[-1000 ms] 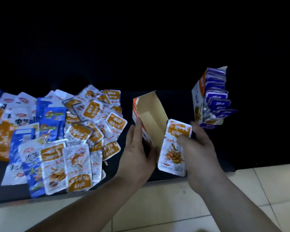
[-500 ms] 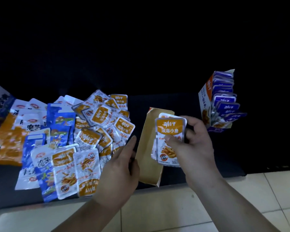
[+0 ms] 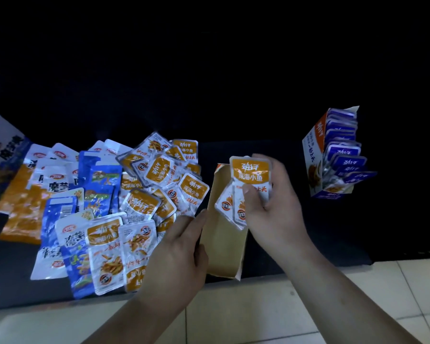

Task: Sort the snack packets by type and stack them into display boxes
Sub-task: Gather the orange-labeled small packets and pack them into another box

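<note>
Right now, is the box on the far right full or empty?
Full: the box stands upright, with purple packets stacked from its bottom to its top, the lower ones sticking out of its open front.

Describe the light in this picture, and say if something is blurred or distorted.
Head view: upper half almost black, only the near strip lit; foil on the orange packets shows pale glare; the right hand and its held packets look slightly soft; the filled box leans, perhaps lens distortion.
</note>
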Demonstrator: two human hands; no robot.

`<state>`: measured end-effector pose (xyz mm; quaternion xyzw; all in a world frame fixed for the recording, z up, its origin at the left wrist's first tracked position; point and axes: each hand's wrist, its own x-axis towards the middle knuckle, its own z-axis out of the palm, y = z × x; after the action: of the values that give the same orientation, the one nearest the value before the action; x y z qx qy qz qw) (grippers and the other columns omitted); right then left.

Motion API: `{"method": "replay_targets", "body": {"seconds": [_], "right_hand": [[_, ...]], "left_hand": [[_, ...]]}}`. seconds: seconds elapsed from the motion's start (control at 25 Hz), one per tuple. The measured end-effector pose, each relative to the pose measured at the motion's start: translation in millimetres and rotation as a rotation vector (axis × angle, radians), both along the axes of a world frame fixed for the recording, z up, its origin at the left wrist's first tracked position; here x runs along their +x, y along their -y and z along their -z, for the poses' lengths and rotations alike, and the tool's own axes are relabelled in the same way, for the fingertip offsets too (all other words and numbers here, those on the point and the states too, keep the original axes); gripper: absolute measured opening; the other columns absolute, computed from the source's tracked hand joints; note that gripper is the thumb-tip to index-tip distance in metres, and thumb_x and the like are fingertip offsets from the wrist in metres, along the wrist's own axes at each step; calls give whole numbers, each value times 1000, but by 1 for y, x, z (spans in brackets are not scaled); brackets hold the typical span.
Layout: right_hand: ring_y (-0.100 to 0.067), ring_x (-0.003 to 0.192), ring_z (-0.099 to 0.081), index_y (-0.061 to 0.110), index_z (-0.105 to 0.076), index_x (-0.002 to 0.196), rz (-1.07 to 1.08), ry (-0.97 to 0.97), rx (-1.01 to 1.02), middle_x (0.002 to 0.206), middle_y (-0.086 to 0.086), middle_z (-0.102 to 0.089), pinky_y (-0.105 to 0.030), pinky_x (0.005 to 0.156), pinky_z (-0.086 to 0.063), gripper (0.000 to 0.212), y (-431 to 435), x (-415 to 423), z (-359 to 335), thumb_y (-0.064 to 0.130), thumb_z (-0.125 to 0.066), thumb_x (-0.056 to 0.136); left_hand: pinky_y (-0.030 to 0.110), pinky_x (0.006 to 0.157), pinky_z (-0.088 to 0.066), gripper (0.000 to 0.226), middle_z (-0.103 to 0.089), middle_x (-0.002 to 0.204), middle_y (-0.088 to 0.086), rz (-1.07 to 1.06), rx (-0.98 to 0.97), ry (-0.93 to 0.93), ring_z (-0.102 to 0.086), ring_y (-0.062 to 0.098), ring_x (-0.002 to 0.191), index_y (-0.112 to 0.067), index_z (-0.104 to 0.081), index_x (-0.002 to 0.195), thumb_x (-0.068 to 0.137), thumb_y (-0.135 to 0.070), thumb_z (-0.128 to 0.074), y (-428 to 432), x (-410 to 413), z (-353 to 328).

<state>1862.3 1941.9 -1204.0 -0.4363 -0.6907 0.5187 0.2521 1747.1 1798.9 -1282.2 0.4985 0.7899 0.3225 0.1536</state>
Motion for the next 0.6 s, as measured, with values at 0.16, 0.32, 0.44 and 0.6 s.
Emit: {"method": "replay_targets", "body": {"seconds": [0.16,0.32,0.44,0.6], "right_hand": [[5,99,-69,39,-51,130,-57,-104,-99,108,24,-68,-17,71,-58,42,6,0,-10,8,-57,102],[4,101,-68,53,-43,135,-73,-122,-152,109,28,-67,-17,77,-58,57,16,-2,-12,11,-60,101],[3,94,-68,60,-38,136,-113,-84,-91,105,32,-65,-9,74,-53,69,14,4,-14,7,-61,99],[2,95,-71,45,-60,122,-145,-100,-140,103,23,-71,-15,72,-57,44,8,9,-18,6,-59,101]], "left_hand": [[24,92,-55,76,-47,148,-12,-61,205,157,-53,6,133,-24,-36,158,91,-46,-65,-18,3,-31],[6,97,-44,94,-49,146,-11,-43,192,82,-43,-7,130,-22,-29,161,81,-56,-68,-30,16,-50],[4,84,-41,97,-51,137,-15,-32,155,36,-48,-5,120,-24,-25,162,79,-55,-64,-33,21,-54],[-1,73,-43,97,-47,130,-18,-46,142,74,-50,-8,109,-30,-19,163,81,-58,-62,-31,23,-47]]}}
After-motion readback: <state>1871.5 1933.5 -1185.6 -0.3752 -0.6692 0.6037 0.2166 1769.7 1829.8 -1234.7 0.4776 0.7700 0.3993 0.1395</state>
